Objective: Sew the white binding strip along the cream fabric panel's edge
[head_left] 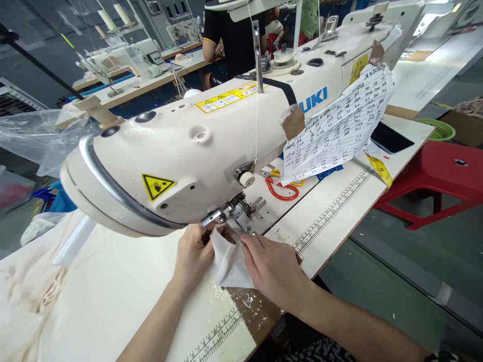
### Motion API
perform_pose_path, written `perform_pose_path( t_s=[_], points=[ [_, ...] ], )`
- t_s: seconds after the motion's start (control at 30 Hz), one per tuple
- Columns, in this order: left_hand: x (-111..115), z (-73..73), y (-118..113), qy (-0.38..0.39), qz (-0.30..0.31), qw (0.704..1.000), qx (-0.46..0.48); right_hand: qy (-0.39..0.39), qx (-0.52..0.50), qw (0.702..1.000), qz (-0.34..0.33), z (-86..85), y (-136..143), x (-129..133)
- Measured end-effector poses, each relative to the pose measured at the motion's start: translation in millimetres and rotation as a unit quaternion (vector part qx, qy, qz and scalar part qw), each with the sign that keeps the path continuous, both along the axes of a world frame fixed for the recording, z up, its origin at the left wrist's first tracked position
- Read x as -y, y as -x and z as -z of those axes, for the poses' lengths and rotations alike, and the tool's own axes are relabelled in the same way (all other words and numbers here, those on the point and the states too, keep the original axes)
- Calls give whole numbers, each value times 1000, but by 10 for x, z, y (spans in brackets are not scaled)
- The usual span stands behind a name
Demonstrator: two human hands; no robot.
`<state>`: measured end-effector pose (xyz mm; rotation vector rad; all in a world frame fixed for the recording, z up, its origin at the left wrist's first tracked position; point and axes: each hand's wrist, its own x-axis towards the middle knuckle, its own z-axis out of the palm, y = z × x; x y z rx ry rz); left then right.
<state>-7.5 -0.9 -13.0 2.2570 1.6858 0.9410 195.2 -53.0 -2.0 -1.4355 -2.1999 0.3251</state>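
Observation:
A small piece of white fabric (pixel 229 264) lies at the needle area of a white sewing machine (pixel 177 151). My left hand (pixel 193 251) pinches the fabric's left side close under the machine head. My right hand (pixel 271 266) grips its right side, fingertips beside the presser foot (pixel 237 221). The fabric hangs slightly folded between both hands, its lower corner near the table's front edge. The machine head and my own fingers hide part of the fabric's upper edge.
Red-handled scissors (pixel 283 191) lie behind the needle area. A handwritten sheet (pixel 339 125) hangs on the machine. Printed rulers (pixel 332 211) mark the table. A yellow tape measure (pixel 379 170), a phone (pixel 391 138) and a red stool (pixel 449 176) are rightward. Pale cloth (pixel 33 281) lies left.

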Motion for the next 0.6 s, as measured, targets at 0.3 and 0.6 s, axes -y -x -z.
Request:
perform_pose_path(
  t_s=[0.3,0.6],
  points=[
    [29,-106,-9,-123,149,972,-132,-6,-6,1000,16,-31,-58,138],
    [329,-263,-239,-68,126,961,-235,74,-116,987,-78,-2,-555,802]
  ],
)
